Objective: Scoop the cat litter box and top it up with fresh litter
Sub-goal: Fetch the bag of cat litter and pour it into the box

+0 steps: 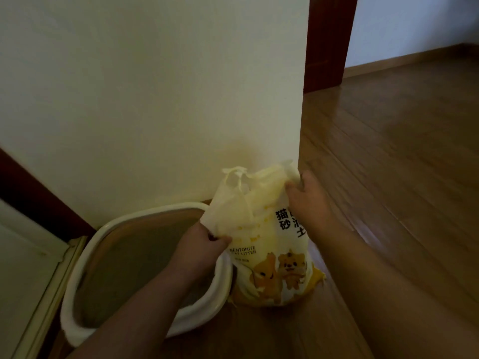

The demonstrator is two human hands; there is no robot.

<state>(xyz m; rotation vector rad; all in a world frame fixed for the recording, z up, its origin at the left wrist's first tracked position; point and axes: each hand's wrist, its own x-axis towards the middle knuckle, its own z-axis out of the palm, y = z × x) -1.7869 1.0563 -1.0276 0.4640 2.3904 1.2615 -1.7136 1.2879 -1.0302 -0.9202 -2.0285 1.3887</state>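
The top-up step looks in hand: the left hand [207, 239] and right hand [305, 193] each pinch the mouth of the litter bag [269, 255], standing on the floor at 3 o'clock of the litter box [220, 288], so lifting and tipping likely follows.

the bag [269, 244] looks like thin, crinkled plastic film, slightly glossy, printed yellow and white. the box [223, 286] has a smooth, matt white plastic rim. the floor [388, 177] is polished wood planks with a soft sheen. the wall [155, 99] is matt, smooth paint.
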